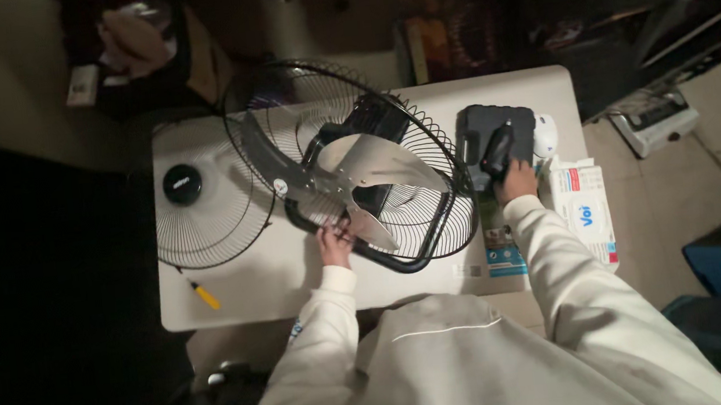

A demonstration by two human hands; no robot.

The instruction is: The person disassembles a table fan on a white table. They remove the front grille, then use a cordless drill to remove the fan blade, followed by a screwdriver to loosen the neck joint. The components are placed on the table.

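Top-down view of a white bench (237,289) in a dim room. Centre of frame: a fan (358,172) lying w/ its black rear wire guard tilted up, silver blades (374,161) exposed, black motor housing behind them.

Left hand (334,244), just below centre, is at the lower rim of the guard, fingers pinched narrow on the rim or a blade tip right there; can't tell which, too small and dark. White sleeve runs down from it to the bottom of the frame.

Right hand (517,180), right of centre, is wrapped closed around a black handle-shaped tool (497,152). The tool sits on or just over a dark grey flat case (494,128) at the upper right of the bench. Can't tell if the tool touches the case.

Left part of the bench: the detached front guard (201,191) lies flat, round black cap at its middle, overlapped on its right edge by the tilted rear guard. Below it, near the lower-left bench edge, a small screwdriver (202,293) w/ yellow handle, well apart from both hands.

Right edge of the bench: a white pack of wipes (584,212) w/ blue print, just beside the right forearm. Above it a small white rounded object (544,134), next to the case. A printed sheet or box flap (499,255) w/ blue areas lies under the fan's right side, near the front edge.

Around the bench: dark clutter at the top of the frame, bags at lower right, tiled floor on the right.
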